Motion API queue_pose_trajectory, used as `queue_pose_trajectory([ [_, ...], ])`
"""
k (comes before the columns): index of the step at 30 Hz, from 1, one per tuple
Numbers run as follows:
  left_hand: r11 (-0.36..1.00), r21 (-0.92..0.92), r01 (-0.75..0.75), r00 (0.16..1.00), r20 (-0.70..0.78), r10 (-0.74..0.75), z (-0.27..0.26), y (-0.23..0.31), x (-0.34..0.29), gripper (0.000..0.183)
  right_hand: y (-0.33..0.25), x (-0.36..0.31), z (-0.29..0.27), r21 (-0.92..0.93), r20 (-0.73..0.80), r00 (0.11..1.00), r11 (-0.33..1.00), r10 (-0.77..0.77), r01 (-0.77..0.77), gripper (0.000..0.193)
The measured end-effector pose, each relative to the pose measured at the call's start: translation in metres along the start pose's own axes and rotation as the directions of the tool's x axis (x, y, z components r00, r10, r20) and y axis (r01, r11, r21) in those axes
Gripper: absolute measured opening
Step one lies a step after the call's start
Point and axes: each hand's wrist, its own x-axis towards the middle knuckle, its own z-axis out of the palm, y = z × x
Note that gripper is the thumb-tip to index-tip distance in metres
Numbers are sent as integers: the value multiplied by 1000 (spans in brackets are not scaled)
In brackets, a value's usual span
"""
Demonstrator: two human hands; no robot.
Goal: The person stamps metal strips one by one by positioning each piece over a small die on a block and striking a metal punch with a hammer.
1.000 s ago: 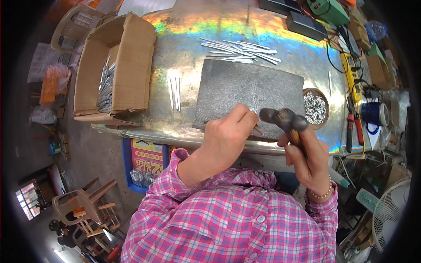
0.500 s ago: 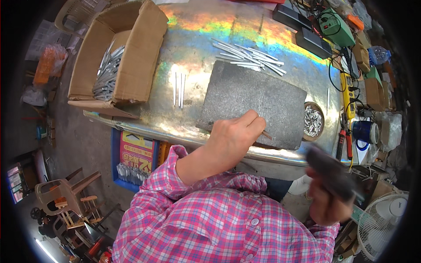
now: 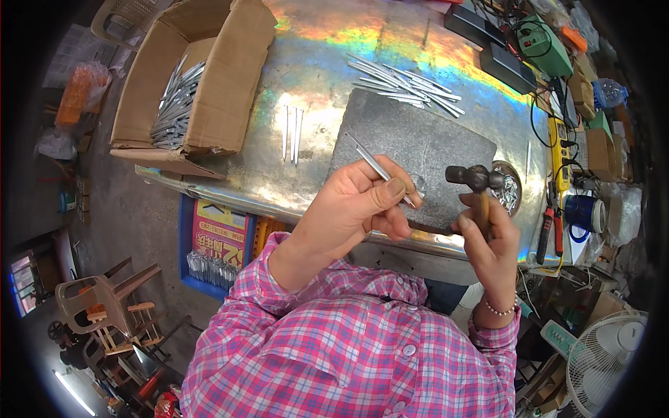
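My left hand (image 3: 341, 212) pinches a thin silvery metal rod (image 3: 372, 161) between thumb and fingers, raised over the near left part of a dark grey slab (image 3: 432, 143). The rod tilts, its upper end pointing to the far left. In my right hand (image 3: 493, 244) is a hammer (image 3: 477, 177) with a dark metal head and a wooden handle, its head over the slab's right side. Beside that head, a round bowl (image 3: 518, 198) of small shiny metal pieces is partly hidden. Beyond the slab lies a heap of similar rods (image 3: 411, 80). Several more rods (image 3: 297, 136) lie left of it.
An open cardboard box (image 3: 230, 90) full of metal pieces stands at the table's left. Red-handled pliers (image 3: 558, 230), a yellow power strip (image 3: 560, 150) and a green device (image 3: 543, 45) line the right side. Below the near edge sits a blue crate (image 3: 187, 240); a white fan (image 3: 610, 355) stands lower right.
My left hand has lifted from the slab's near edge, and the rod in it now shows. My right hand has brought the hammer from a blurred position beyond the table's near edge up over the slab.
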Motion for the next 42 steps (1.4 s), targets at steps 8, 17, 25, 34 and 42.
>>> queue_pose_trajectory([
  [8, 996, -78, 48, 999, -14, -49, 0, 1, -4, 17, 18, 18, 17, 69, 39, 995, 993, 89, -91, 22],
  [17, 997, 69, 46, 999, -11, -46, 1, -3, 0, 19, 24, 17, 17, 92, 28, 997, 993, 71, -74, 20],
  [25, 998, 12, 64, 998, 12, -64, 1, -6, 2, 19, 24, 15, 18, 84, -4, 998, 994, 68, -67, 20],
  [34, 985, 168, 22, 999, -52, -13, -9, 9, -9, 14, 21, 16, 20, 67, 3, 998, 996, 60, -60, 20],
  [42, -79, 968, 237, 736, -126, 665, -91, 51, -21, 24, 23, 14, 20, 75, -21, 999, 997, 35, -34, 20],
])
